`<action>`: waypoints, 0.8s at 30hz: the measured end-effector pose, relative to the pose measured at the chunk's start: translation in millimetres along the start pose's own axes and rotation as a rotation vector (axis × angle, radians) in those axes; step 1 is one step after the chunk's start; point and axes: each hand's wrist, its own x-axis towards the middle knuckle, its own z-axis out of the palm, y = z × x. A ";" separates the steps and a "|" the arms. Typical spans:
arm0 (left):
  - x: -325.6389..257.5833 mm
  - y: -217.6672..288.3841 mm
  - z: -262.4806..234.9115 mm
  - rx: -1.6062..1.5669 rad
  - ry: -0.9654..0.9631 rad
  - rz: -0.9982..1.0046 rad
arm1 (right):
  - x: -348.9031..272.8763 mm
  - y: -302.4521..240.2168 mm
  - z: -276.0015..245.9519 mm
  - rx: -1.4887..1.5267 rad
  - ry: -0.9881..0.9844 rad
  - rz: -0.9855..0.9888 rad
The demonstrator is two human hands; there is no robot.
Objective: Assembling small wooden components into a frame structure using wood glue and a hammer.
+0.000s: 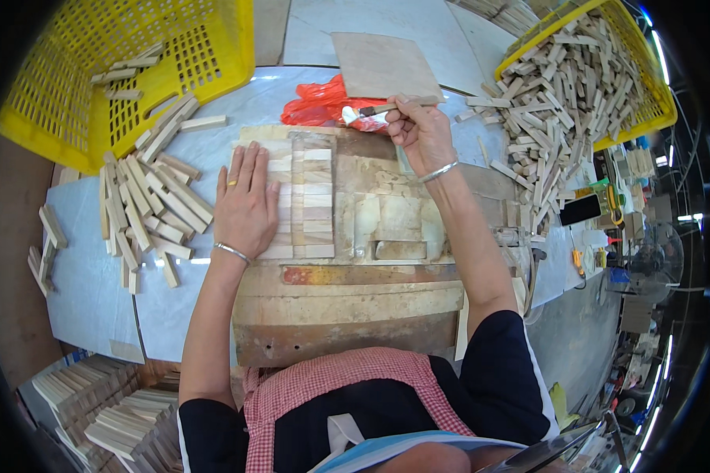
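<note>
My left hand [246, 201] lies flat, fingers stretched out, on a block of pale wooden strips [317, 201] laid side by side in a wooden jig. A darker band runs across the strips just right of my fingers. My right hand [424, 135] pinches the handle of a small brush [377, 109]. Its dark bristles point left, at white paste [353, 118] on a red plastic bag [312, 102] beyond the jig. Whether the bristles touch the paste, I cannot tell. The stained wooden work board [355, 296] fills the space between my forearms.
Loose wooden strips [146, 201] pile up at left, beside a yellow crate [213, 47]. At right, another yellow crate [653, 102] spills many sticks [556, 94]. A thin square board [386, 67] lies behind the bag. A black phone [581, 210] sits at the right edge. Stacked strips [130, 422] stand lower left.
</note>
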 end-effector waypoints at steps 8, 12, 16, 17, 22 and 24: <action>-0.1 0.9 -1.2 -0.011 0.017 0.002 | -7.6 44.6 62.1 -0.363 0.060 -0.134; -0.8 1.2 -2.0 -0.014 0.018 -0.001 | -5.0 58.8 76.8 -0.562 0.067 -0.202; -1.4 1.2 -1.4 -0.012 0.026 0.003 | -8.0 60.4 62.8 -0.875 -0.027 -0.297; -2.0 0.4 -0.6 -0.012 0.024 -0.002 | -15.1 52.6 63.6 -0.941 -0.198 -0.402; -1.1 -1.6 4.0 -0.030 0.060 0.016 | -54.0 29.5 60.8 -1.232 -0.774 -0.720; -0.8 -2.3 5.2 -0.030 0.058 0.010 | -77.9 16.4 73.7 -1.283 -1.100 -0.549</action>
